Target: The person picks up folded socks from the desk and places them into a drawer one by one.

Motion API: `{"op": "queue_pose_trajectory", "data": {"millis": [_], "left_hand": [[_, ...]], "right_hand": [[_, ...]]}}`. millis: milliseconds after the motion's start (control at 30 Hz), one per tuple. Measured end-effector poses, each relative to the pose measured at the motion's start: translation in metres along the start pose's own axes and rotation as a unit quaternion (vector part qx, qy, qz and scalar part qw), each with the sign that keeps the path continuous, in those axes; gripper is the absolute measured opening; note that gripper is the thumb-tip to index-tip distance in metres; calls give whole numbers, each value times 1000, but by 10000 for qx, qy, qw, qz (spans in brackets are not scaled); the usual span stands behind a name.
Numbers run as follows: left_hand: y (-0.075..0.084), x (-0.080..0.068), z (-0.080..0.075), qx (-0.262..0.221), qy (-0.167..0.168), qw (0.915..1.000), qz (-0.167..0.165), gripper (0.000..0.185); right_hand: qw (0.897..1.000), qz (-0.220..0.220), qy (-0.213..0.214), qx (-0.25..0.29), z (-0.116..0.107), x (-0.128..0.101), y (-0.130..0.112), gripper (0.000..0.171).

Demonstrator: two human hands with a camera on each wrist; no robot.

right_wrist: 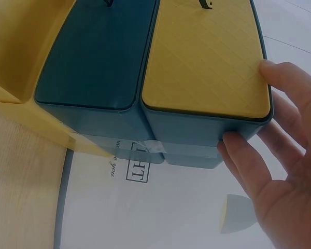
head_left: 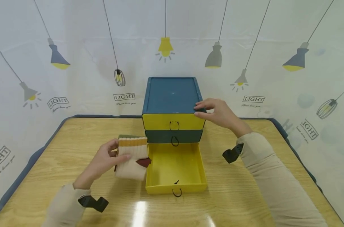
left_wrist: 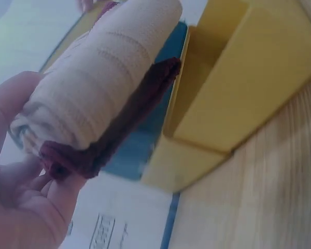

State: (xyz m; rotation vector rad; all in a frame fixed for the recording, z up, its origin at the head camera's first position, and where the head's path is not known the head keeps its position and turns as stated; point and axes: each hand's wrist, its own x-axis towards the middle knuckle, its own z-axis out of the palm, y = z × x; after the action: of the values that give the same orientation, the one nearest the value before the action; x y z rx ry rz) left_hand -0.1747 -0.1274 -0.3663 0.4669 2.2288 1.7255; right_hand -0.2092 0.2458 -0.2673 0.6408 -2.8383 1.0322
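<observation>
The bottom drawer is already pulled open and empty, the socks gripped in the left hand just beside it not yet placed inside, while the cabinet is steadied by the spread right hand.

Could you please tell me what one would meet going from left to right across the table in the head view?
Left hand → rolled beige socks held in it → open yellow bottom drawer → right hand, resting on the top right corner of the drawer cabinet.

We're in a staged recording booth: lamp-print backdrop sheets wrap behind and beside a bare wooden table.
</observation>
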Motion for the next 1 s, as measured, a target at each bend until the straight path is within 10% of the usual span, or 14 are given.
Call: {"op": "queue_pose_trajectory", "data": {"millis": [567,1000], "left_hand": [[20,45,88,1054,-1432,9821,617,37],[6,54,125,-49,-1410,9829,-1183,57]], "right_hand": [[9999,80,15,-73,-1,1,-1,28],[9999,40,23,-112,0,-1,-2,29]]}}
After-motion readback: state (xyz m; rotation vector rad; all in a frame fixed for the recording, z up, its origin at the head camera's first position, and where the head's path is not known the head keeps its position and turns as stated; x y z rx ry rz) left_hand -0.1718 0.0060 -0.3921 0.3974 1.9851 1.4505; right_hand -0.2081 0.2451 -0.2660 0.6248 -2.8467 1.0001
